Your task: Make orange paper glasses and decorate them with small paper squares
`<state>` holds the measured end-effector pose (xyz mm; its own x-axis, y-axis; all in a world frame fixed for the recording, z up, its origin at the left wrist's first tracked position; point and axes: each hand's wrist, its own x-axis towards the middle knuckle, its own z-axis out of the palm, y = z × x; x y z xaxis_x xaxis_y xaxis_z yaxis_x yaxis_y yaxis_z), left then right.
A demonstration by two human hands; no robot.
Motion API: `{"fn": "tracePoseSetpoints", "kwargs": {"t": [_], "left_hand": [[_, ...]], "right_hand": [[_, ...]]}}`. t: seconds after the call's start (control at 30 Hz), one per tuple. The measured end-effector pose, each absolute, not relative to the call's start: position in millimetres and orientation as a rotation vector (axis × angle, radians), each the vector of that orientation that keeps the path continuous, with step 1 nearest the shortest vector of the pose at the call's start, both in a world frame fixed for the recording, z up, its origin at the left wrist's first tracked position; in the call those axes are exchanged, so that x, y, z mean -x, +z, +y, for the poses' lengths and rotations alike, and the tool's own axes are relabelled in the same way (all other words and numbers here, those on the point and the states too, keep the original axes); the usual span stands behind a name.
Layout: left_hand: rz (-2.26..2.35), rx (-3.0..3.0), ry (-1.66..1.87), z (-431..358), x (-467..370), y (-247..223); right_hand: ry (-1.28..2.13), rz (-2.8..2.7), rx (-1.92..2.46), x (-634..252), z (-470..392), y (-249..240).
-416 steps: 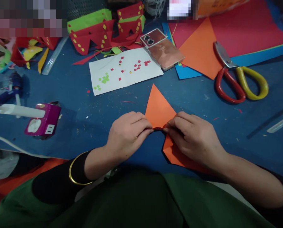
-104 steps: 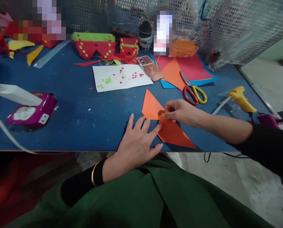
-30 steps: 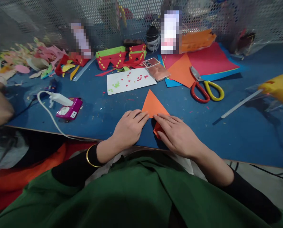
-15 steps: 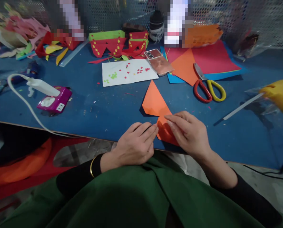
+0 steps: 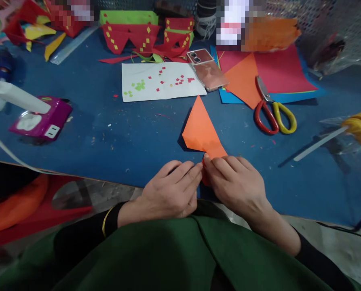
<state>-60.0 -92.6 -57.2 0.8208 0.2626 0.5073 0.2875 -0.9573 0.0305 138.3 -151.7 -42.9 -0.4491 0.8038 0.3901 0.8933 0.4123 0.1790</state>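
Observation:
An orange paper cutout [image 5: 201,128] lies near the table's front edge, its pointed upper part bare and its lower part mostly covered by my hands. My right hand [image 5: 236,182] presses down over that lower part, fingers bent and thumb side toward the middle. At the cutout's left edge, my left hand [image 5: 172,188] has its fingers together, the tips gripping the paper's edge. The two sets of fingertips nearly meet. What lies under the fingers is hidden.
Scissors [image 5: 267,121] with red and yellow handles lie to the right, near a yellow glue gun [image 5: 360,127]. Behind are a phone [image 5: 207,72], white paper [image 5: 163,91] with small cut pieces, coloured sheets [image 5: 283,72] and red paper masks [image 5: 138,38]. A purple power adapter [image 5: 48,119] sits left.
My right hand has gone from pinching above the paper to pressing down on its lower part. My left hand stays at the paper's edge. The view has shifted slightly.

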Motion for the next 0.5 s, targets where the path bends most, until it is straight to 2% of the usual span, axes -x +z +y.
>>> {"fn": "tracePoseSetpoints", "kwargs": {"t": [0.5], "left_hand": [[-0.459,2.874,-1.011,-91.9,59.6,-61.5]], "right_hand": [[-0.515,-2.454,1.408,-137.8,-151.1,-41.4]]}}
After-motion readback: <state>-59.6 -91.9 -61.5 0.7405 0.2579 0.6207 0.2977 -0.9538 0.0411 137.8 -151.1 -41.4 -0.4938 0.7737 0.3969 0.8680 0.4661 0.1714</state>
